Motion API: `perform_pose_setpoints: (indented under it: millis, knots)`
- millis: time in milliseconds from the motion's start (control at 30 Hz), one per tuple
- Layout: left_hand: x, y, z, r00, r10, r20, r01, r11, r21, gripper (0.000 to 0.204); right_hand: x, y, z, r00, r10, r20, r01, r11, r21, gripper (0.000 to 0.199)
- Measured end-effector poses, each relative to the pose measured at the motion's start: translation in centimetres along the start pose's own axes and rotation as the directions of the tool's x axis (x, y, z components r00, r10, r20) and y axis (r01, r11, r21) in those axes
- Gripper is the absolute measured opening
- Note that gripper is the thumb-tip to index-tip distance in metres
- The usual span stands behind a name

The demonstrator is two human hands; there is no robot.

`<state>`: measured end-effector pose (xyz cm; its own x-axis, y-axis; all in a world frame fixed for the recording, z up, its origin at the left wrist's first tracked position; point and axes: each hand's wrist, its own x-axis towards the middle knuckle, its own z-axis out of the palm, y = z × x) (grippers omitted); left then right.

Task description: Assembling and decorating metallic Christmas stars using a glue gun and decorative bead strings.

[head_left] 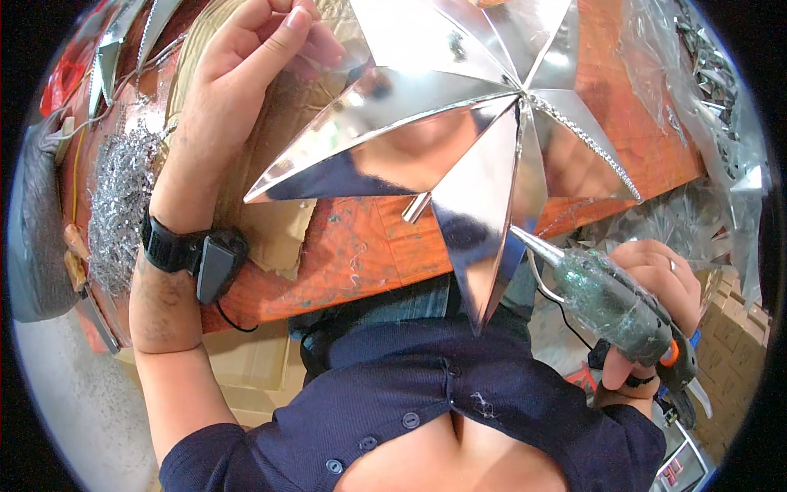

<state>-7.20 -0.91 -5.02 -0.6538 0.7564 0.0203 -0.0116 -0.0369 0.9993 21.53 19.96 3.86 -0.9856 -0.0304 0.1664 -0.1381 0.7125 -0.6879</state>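
Observation:
A shiny silver, mirror-faced star ornament (402, 131) lies over the table, its lower points reaching past the front edge. Along one ridge at its right runs a strip of silver glitter trim (590, 143), up to the star's centre. My right hand (660, 283) is wrapped round a dark, worn hot glue gun (611, 299); the metal nozzle points up left, close beside the star's lowest point. At the upper left, my left hand (262, 49) is raised beside the star with thumb and fingers curled together. What it pinches, if anything, is hidden.
Silver tinsel (123, 197) is heaped on the orange-red table (352, 254) at left, beside a grey bag (37, 238) and a wooden-handled tool (78, 254). Cardboard (279, 234) lies under my left arm. Clear plastic bags (721, 123) with silver pieces sit at right.

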Motion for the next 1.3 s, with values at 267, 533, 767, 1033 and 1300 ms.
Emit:
perform_pose_setpoints:
  millis: [267, 533, 767, 1033, 1300]
  knots:
    - [-0.3, 2.1, 1.4, 0.977, -0.182, -0.113, 0.188, 0.981, 0.044, 0.015, -0.2, 0.0, 0.4, 1.000, 0.021, 0.010, -0.021, 1.000, 0.021, 0.065]
    - [-0.5, 1.9, 1.9, 0.988, -0.113, -0.109, 0.114, 0.993, 0.003, 0.017, -1.2, 0.8, 1.1, 0.999, -0.008, -0.046, 0.009, 1.000, 0.020, 0.072]
    - [-1.3, 2.4, 2.0, 0.987, 0.116, -0.110, -0.071, 0.934, 0.351, 0.031, -1.6, 0.4, 1.7, 0.997, -0.045, -0.065, 0.042, 0.998, -0.039, 0.075]
    - [-5.2, 6.2, 2.3, 0.975, -0.076, 0.208, -0.070, 0.786, 0.614, 0.079, -5.5, 1.9, 2.4, 0.989, -0.049, -0.138, 0.059, 0.996, 0.068, 0.050]
    - [-5.4, 6.6, 3.7, 0.879, 0.293, 0.376, -0.473, 0.433, 0.767, 0.068, -8.7, 1.2, 4.0, 0.911, 0.172, -0.374, -0.067, 0.958, 0.278, 0.091]
